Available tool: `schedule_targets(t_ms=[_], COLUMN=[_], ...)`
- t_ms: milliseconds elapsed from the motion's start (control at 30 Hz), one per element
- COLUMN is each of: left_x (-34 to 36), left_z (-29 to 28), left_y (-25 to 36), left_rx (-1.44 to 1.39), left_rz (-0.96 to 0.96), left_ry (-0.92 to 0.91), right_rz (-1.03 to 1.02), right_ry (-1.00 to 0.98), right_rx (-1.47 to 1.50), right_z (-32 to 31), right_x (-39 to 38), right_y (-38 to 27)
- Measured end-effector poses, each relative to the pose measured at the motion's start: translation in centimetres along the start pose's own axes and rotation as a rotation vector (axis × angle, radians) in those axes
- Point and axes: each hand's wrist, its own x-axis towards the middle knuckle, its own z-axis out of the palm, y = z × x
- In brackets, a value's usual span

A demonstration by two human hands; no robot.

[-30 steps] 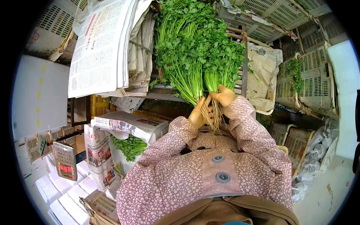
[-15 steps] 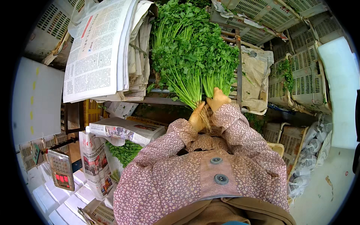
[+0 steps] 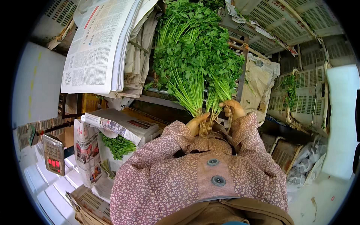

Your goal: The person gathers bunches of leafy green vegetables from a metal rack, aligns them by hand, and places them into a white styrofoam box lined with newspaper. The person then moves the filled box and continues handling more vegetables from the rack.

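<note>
We list, from left to right:

1. A scale (image 3: 53,154) with a lit red display, at 8 o'clock near the frame's rim.
2. A stack of newspapers (image 3: 98,45), at 11 o'clock, overhanging a shelf.
3. A wrapped bundle (image 3: 112,140) of greens in newspaper, at 8 o'clock, leafy tops showing out of the paper, just left of our sleeve.
4. Our left hand (image 3: 195,123), just above centre: fingers curled around the lower stems of the herb bunch from the left side, thumb pointing up along them. We judge it closed on the stems.
5. The herb bunch (image 3: 195,56), leafy, with long green stems and pale roots: it runs from 12 o'clock down to centre, leaves fanned out above, roots gathered between our two hands close to the chest.
6. Our right hand (image 3: 232,109), just right of the left and slightly higher: fist wrapped tight on the right-hand part of the same stems.
7. Pale plastic crates (image 3: 300,90), stacked from 1 to 3 o'clock, a few green sprigs caught against one.
8. Crumpled plastic bags (image 3: 305,168), at 4 o'clock on the floor.

Both forearms wear floral sleeves.
</note>
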Motion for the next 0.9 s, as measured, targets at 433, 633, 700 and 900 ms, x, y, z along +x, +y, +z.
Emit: schedule_targets(t_ms=[433, 633, 700, 900], left_x=[-1.4, -5.0, -4.6, -1.7], left_z=[-0.4, -2.3, -3.1, -7.2], left_y=[0.7, 0.5, -0.4, -4.7], left_rx=[0.144, 0.437, 0.352, 0.319], left_rz=[-0.088, 0.106, -0.053, 0.069], left_ry=[-0.125, 0.021, 0.115, 0.131], right_rz=[-0.116, -0.606, -0.630, -0.661], right_ry=[0.126, -0.259, -0.440, -0.739], right_rx=[-0.159, 0.035, 0.030, 0.441], right_z=[1.1, 2.8, 5.5, 15.7], right_x=[-5.9, -10.3, -9.4, 0.0], right_y=[-16.1, -31.9, -34.3, -32.4])
